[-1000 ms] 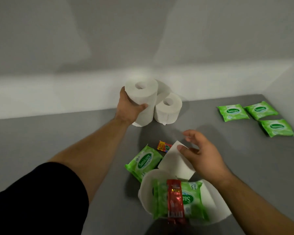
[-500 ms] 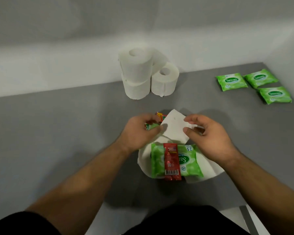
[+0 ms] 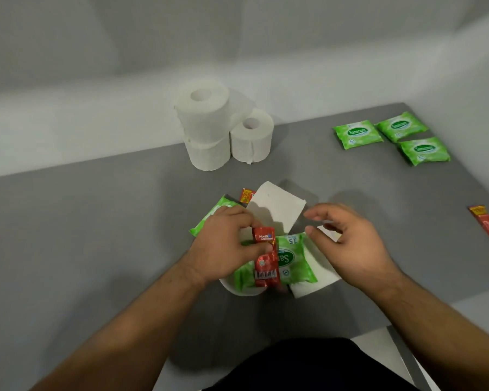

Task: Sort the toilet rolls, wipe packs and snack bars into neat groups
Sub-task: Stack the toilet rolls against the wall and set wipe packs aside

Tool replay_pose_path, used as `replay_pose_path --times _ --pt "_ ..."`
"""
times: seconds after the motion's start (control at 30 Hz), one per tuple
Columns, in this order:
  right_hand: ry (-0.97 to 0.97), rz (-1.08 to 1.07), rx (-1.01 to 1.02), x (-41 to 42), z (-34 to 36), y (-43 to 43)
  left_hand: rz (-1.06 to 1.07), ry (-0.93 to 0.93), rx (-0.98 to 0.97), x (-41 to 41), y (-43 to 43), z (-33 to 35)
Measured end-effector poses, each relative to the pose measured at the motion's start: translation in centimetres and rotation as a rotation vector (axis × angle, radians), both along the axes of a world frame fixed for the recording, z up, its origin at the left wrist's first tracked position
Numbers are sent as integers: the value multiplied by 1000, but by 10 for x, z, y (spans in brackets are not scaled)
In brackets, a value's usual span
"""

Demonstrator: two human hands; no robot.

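Note:
My left hand pinches a red snack bar lying on a green wipe pack, which rests on a toilet roll on its side. My right hand hovers just right of them, fingers loosely curled, holding nothing. A loose flap of white paper stands behind. Another wipe pack and a second snack bar peek out beyond my left hand. Three toilet rolls stand at the back, two of them stacked. Three wipe packs lie grouped at the back right.
The grey table ends at a white wall behind and on the right. A red snack bar lies at the right edge. The table's front edge shows at the lower right, above my dark clothing.
My left hand left the stacked roll at the back, came to the central pile and took hold of the red snack bar. My right hand stayed beside the pile.

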State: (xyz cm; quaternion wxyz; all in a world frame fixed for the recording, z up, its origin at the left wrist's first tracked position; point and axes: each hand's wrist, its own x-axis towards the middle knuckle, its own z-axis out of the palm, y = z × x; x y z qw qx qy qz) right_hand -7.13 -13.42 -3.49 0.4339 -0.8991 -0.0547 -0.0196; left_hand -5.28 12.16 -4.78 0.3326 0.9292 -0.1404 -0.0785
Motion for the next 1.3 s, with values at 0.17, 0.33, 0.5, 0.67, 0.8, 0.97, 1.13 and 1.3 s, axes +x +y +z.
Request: replay_pose_path --times 0.17,0.33,0.5,0.67,0.8,0.97,1.13,1.3 --pt "-19 -74 120 -11 7 -21 157 230 -400 7 -22 20" --pt "-147 -50 185 -20 29 -34 164 269 -570 18 -78 45" --pt "-162 -100 191 -19 47 -72 139 344 -751 33 -160 66" --pt "-108 -234 303 -17 51 -132 70 395 -803 41 -237 72" --pt "-52 -334 417 -11 47 -188 -1 408 -753 46 -278 70" --pt "16 -509 426 7 17 -266 69 361 -626 50 -300 51" --pt "210 -591 181 32 -33 -339 227 376 -561 50 -303 29" --pt "335 -511 -50 51 -76 -372 356 358 -501 44 -295 12"
